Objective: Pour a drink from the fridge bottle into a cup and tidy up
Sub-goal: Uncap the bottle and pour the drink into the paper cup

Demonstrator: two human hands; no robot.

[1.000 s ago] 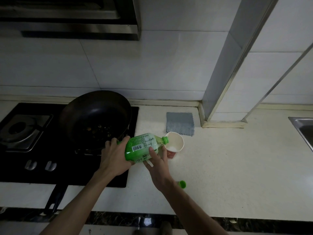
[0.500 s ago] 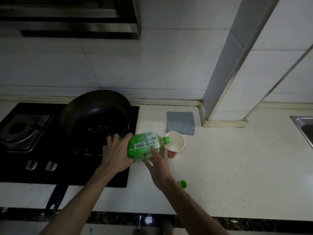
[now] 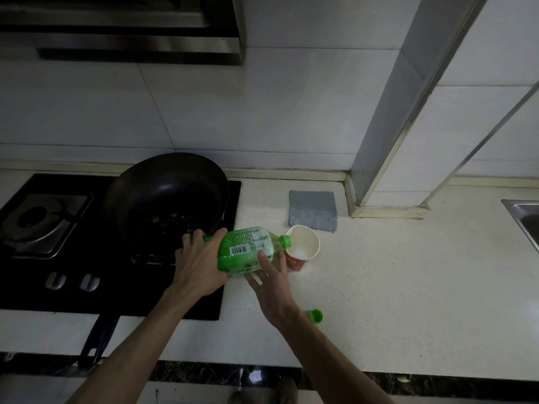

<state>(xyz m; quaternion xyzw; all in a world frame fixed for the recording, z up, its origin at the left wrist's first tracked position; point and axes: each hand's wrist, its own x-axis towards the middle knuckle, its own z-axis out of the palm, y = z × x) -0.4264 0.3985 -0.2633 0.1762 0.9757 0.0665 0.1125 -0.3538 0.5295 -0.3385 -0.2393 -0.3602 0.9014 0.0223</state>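
Observation:
A green plastic bottle (image 3: 248, 248) lies nearly on its side above the counter, its open neck at the rim of a paper cup (image 3: 304, 246). The cup is white inside with a red base and holds a little pale liquid. My left hand (image 3: 198, 263) grips the bottle's bottom end. My right hand (image 3: 269, 275) holds the bottle's front part from below, thumb over the label, other fingers mostly hidden under it. The green cap (image 3: 316, 316) lies on the counter near my right forearm.
A black wok (image 3: 166, 199) with food scraps sits on the black gas hob (image 3: 43, 225) at left, its handle reaching past the counter edge. A grey cloth (image 3: 312, 210) lies behind the cup. A steel sink (image 3: 525, 220) shows at far right. A wall column stands behind.
The bottle's rear end has risen a little, tilting it further toward the cup. Both hands stay on it; cup and cap are unmoved.

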